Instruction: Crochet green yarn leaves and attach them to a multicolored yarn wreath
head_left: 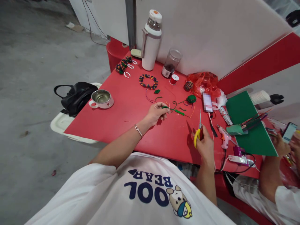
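My left hand [156,113] pinches a green wrapped wire [174,110] that trails right across the red table [122,115] toward a green yarn ball [191,99]. My right hand [204,142] grips yellow-handled scissors [199,129], blades pointing up and away from me. Short thread scraps lie between the two hands.
A white flask [151,40], a clear jar [171,63], a red spool [174,79], a beaded ring [148,81], a metal cup [101,98], a red bag [203,82], a pink glue gun [224,138] and green card [250,125]. Another person's arm [269,168] is at right. Black handbag [76,95] left.
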`<state>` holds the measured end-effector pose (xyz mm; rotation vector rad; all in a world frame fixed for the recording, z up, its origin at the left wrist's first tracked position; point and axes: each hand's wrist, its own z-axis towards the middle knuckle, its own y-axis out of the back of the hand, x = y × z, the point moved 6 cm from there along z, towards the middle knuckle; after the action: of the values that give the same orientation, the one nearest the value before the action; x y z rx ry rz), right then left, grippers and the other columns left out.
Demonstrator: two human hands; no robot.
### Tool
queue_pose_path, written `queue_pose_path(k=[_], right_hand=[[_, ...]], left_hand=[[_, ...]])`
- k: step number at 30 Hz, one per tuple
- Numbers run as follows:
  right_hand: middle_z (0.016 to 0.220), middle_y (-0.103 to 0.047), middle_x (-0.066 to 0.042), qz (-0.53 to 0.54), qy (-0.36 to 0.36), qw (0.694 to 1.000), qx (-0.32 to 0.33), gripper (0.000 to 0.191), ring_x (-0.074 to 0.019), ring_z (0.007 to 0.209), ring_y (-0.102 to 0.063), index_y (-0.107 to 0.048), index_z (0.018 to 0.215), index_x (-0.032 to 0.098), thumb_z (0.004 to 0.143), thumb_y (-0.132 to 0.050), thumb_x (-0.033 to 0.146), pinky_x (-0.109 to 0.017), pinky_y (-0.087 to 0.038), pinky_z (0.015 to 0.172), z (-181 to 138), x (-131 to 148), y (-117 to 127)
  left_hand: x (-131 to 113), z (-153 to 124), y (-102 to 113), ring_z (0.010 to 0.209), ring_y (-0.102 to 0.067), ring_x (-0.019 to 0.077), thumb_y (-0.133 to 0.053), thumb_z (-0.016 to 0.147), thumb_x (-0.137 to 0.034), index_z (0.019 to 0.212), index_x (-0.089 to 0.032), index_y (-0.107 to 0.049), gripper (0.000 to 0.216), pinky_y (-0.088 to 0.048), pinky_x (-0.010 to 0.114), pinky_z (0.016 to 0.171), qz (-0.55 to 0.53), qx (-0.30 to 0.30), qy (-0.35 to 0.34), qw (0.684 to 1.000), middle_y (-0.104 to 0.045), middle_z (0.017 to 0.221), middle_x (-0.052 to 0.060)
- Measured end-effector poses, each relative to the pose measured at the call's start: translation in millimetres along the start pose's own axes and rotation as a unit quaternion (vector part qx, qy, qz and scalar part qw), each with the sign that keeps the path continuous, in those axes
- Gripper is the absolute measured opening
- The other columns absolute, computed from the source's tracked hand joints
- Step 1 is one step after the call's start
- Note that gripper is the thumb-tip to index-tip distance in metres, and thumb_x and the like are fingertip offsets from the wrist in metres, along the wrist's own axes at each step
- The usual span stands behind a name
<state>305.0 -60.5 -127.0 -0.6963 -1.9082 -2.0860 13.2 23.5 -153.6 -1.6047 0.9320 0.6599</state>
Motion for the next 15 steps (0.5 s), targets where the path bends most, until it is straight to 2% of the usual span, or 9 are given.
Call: queue_pose_path(k=[3,8,15], right_hand=[[0.147,-0.066,-0.018,0.064,0.051,0.997,-0.01,0.078,-0.0295,0.132,-0.066,-0.051,0.155,0.018,0.089,-0.063,0.058,-0.044,-0.053,0.111,-3,21,-15],[0.131,-0.071,-0.017,0.062,0.156,0.986,-0.001,0.067,-0.032,0.122,-0.068,-0.06,0.145,0.021,0.086,-0.071,0.052,-0.051,-0.055,0.107,-11,63,-34],[0.125,-0.073,-0.016,0.034,0.179,0.983,0.025,0.068,-0.0331,0.112,-0.072,-0.062,0.144,0.02,0.087,-0.074,0.054,-0.05,-0.059,0.099,-11,97,-52]], left_hand=[[0,0,-1,0.04,-0.055,0.0068,-0.082,0.071,-0.021,0.075,-0.015,-0.066,0.018,-0.033,0.019,0.036,0.01,0.019,-0.005,1.0,-0.069,0.063,-0.001],[-3,-1,-1,0.044,-0.053,0.0054,-0.087,0.068,-0.03,0.077,-0.015,-0.068,0.026,-0.034,0.018,0.039,0.003,0.025,0.0,1.0,-0.067,0.062,-0.002],[-6,-7,-9,0.049,-0.051,0.0043,-0.085,0.067,-0.029,0.076,-0.015,-0.066,0.025,-0.032,0.017,0.043,-0.027,0.052,0.022,0.998,-0.066,0.066,-0.002]])
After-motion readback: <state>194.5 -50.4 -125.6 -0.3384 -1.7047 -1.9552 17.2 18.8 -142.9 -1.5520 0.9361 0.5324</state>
